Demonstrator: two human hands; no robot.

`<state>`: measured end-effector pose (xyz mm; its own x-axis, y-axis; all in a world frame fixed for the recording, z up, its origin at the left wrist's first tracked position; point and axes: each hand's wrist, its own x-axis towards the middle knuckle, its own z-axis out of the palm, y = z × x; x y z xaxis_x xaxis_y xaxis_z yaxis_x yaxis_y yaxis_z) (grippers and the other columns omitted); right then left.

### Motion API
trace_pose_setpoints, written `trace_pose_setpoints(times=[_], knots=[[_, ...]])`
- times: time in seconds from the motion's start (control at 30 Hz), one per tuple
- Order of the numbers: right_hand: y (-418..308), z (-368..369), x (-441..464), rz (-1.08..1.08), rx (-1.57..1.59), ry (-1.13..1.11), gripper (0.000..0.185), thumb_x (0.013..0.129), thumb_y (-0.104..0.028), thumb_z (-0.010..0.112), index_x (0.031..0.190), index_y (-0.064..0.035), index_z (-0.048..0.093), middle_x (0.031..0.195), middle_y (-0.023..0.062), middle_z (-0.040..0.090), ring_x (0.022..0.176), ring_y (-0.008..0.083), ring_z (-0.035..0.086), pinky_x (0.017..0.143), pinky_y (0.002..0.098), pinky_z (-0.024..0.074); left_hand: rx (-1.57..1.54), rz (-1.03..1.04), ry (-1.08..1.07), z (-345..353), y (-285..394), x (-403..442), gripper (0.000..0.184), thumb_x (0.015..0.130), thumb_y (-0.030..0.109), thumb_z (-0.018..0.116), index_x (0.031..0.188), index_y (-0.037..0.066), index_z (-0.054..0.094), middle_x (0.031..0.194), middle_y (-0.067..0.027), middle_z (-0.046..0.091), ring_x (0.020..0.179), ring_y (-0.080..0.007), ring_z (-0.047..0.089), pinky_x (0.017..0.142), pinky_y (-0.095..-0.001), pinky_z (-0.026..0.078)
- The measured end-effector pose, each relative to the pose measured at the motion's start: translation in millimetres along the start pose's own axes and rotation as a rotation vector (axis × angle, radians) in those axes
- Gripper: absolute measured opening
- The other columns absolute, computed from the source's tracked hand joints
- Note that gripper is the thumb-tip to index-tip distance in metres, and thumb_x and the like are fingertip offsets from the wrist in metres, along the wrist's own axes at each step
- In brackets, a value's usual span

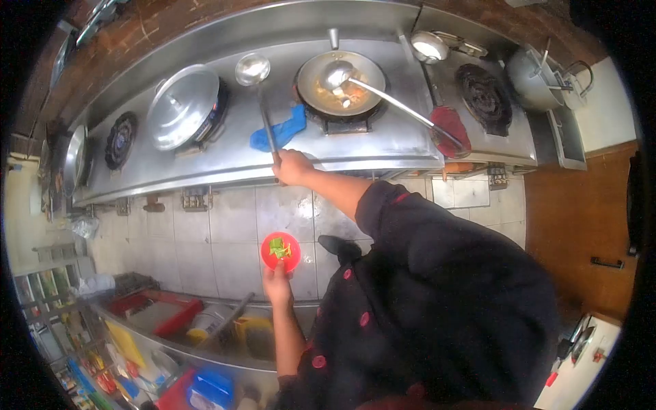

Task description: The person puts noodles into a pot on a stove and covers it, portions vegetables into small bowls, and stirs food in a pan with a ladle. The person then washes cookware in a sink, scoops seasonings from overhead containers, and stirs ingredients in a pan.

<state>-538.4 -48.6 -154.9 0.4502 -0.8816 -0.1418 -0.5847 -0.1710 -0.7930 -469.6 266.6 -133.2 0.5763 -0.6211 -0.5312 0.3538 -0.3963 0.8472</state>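
My left hand [277, 283] grips the rim of a small red bowl [265, 256] with chopped green leaves [279, 248] in it, held over the tiled floor. At the stove's front edge, my right hand [294, 167] is closed around the handle of a ladle [253, 69], whose round metal bowl lies over the steel stove top. Beside that handle is a blue cloth [287, 130]. A wok [314, 65] farther right holds orange-brown liquid with pieces of food. Another ladle [337, 75] rests in it, its long handle reaching right onto a dark red cloth [449, 126].
A large lidded pan [183, 108] sits on the stove's left part, near a bare burner [121, 140]. Another burner [485, 96] and stacked pots [533, 78] are at the right. Behind me on the left is a steel counter [205, 354] with red and yellow containers.
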Motion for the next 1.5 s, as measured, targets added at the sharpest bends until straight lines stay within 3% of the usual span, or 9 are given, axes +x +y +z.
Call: trace_pose_setpoints(times=[0.27, 0.3, 0.5, 0.6, 0.9, 1.2, 1.33, 1.4, 1.5], knots=[[102, -189, -60, -0.137, -0.234, 0.631, 0.029, 0.081, -0.027, 0.063, 0.099, -0.0039, 0.064, 0.095, 0.0209, 0.064, 0.091, 0.0385, 0.061, 0.080, 0.0493, 0.0478, 0.151, 0.034, -0.173, 69, 28, 0, 0.027, 0.092, 0.025, 0.061, 0.109, 0.004, 0.064, 0.088, -0.0013, 0.066, 0.064, -0.0069, 0.054, 0.055, -0.0229, 0.040], [114, -225, -75, 0.177, -0.333, 0.495, 0.032, 0.083, -0.031, 0.062, 0.102, -0.0045, 0.064, 0.100, 0.0194, 0.064, 0.097, 0.0371, 0.060, 0.084, 0.0479, 0.0475, 0.181, 0.023, -0.218, 82, 28, 1, 0.028, 0.092, 0.026, 0.060, 0.109, 0.004, 0.064, 0.087, -0.0013, 0.066, 0.065, -0.0072, 0.055, 0.056, -0.0231, 0.041], [223, -328, -107, -0.084, -0.798, 0.442, 0.041, 0.073, -0.037, 0.072, 0.097, -0.0041, 0.065, 0.092, 0.0186, 0.063, 0.095, 0.0367, 0.059, 0.084, 0.0466, 0.0468, 0.348, 0.079, -0.473, 199, 25, 15, 0.032, 0.091, 0.029, 0.061, 0.109, 0.003, 0.065, 0.080, -0.0032, 0.066, 0.069, -0.0112, 0.059, 0.062, -0.0271, 0.048], [162, -359, -105, 0.242, -0.823, 0.177, 0.029, 0.077, -0.022, 0.063, 0.098, -0.0024, 0.066, 0.096, 0.0203, 0.064, 0.092, 0.0376, 0.060, 0.083, 0.0476, 0.0478, 0.299, 0.192, -0.479, 270, -3, 32, 0.033, 0.087, 0.032, 0.062, 0.105, 0.004, 0.067, 0.075, -0.0101, 0.066, 0.068, -0.0157, 0.063, 0.063, -0.0319, 0.051], [260, -405, -58, -0.052, -0.651, 0.086, 0.025, 0.085, -0.022, 0.063, 0.094, 0.0015, 0.063, 0.091, 0.0241, 0.065, 0.084, 0.0416, 0.062, 0.075, 0.0491, 0.0483, 0.536, 0.186, -0.301, 441, -33, 73, 0.037, 0.077, 0.038, 0.064, 0.086, 0.003, 0.071, 0.083, -0.0191, 0.069, 0.080, -0.0322, 0.067, 0.073, -0.0420, 0.052], [235, -463, -83, -0.133, -0.280, 0.013, 0.031, 0.092, -0.025, 0.057, 0.102, 0.0044, 0.059, 0.088, 0.0256, 0.064, 0.084, 0.0444, 0.062, 0.073, 0.0460, 0.0478, 0.978, 0.234, -0.344, 461, -1, 71, 0.050, 0.077, 0.049, 0.059, 0.079, 0.001, 0.071, 0.084, -0.0243, 0.067, 0.084, -0.0385, 0.066, 0.077, -0.0457, 0.051], [213, -478, -75, -0.232, -0.433, 0.101, 0.030, 0.095, -0.023, 0.051, 0.107, 0.0031, 0.058, 0.089, 0.0258, 0.063, 0.086, 0.0422, 0.061, 0.075, 0.0468, 0.0469, 0.895, 0.390, -0.170, 435, -54, 95, 0.054, 0.080, 0.052, 0.056, 0.110, 0.007, 0.067, 0.115, -0.0235, 0.063, 0.106, -0.0386, 0.061, 0.093, -0.0454, 0.047], [182, -484, -75, -0.159, -0.352, 0.057, 0.030, 0.094, -0.027, 0.052, 0.110, -0.0043, 0.062, 0.098, 0.0239, 0.064, 0.093, 0.0410, 0.062, 0.079, 0.0453, 0.0477, 1.202, 0.575, -0.555, 387, -26, 60, 0.048, 0.089, 0.037, 0.054, 0.127, 0.008, 0.057, 0.127, -0.0203, 0.057, 0.121, -0.0348, 0.052, 0.104, -0.0438, 0.040], [195, -477, -61, -0.196, -0.533, 0.051, 0.030, 0.092, -0.029, 0.050, 0.108, -0.0067, 0.063, 0.099, 0.0223, 0.064, 0.093, 0.0437, 0.060, 0.079, 0.0476, 0.0474, 0.322, -0.171, -0.550, 308, -65, 29, 0.047, 0.094, 0.036, 0.053, 0.128, 0.004, 0.055, 0.118, -0.0135, 0.064, 0.100, -0.0239, 0.064, 0.080, -0.0366, 0.052]])
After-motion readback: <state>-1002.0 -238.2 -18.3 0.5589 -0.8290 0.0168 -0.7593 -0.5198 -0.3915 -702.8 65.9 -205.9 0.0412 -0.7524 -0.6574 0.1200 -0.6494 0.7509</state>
